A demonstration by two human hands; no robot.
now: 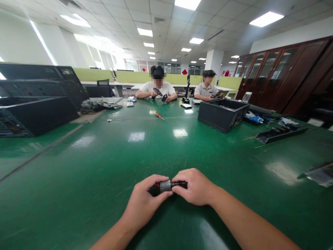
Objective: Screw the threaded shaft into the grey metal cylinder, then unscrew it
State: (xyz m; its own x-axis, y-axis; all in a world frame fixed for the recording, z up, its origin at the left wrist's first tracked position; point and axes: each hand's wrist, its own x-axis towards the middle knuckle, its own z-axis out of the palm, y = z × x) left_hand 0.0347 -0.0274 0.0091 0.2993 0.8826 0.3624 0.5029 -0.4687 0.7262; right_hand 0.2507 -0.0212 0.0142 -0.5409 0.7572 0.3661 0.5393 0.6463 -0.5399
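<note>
Just above the near part of the table, both my hands grip one small part: a grey metal cylinder [165,186] with a dark, ribbed, spring-like shaft [179,184] at its right side. My left hand [144,198] closes thumb and fingers around the cylinder, and something dark red shows inside that grip. My right hand [195,187] pinches the shaft between thumb and fingers. The part lies roughly level, and its two ends are partly hidden by my hands. I cannot tell exactly what kind of part it is.
The green tabletop [109,166] stretches ahead. An orange-handled screwdriver [159,116] lies beyond my hands. Dark computer cases stand at left [39,114] and right [222,114]. Metal strips [281,133] lie at right. Across the table, two people [156,86] hold power drills [157,92].
</note>
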